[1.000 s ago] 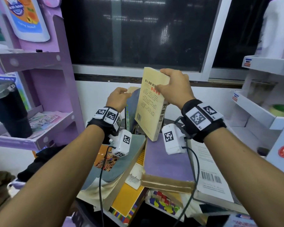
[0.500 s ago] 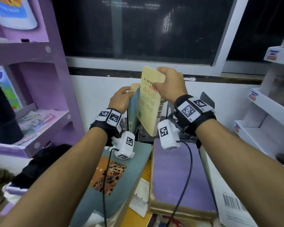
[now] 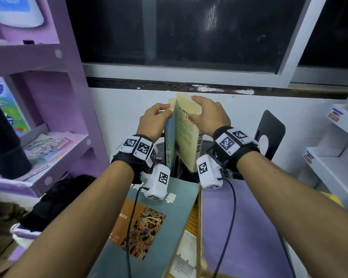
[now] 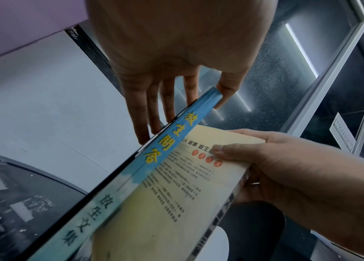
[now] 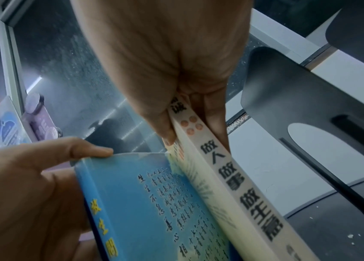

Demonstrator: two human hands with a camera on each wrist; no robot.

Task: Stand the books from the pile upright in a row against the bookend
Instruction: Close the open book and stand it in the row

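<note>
A blue book (image 3: 168, 141) stands upright near the white wall. My left hand (image 3: 158, 118) pinches its top, with the fingers (image 4: 145, 113) flat on the far cover and the thumb on the near side. My right hand (image 3: 206, 115) grips the top of a yellow book (image 3: 186, 135) at its spine (image 5: 232, 185). This book is upright and its cover lies against the blue book (image 5: 154, 203). A black metal bookend (image 3: 269, 135) stands to the right, apart from both books. The pile lies flat below my wrists, with a teal book (image 3: 159, 227) and a purple book (image 3: 253, 227) on top.
A purple shelf unit (image 3: 54, 109) with a black bottle (image 3: 2, 143) stands at the left. White shelves (image 3: 333, 157) are at the right. The white wall and a dark window (image 3: 189, 31) close off the back. A dark bundle (image 3: 56, 199) lies at the lower left.
My right hand has swung the yellow book from a tilt to upright and brought it left against the blue book. My left hand has stayed on the blue book.
</note>
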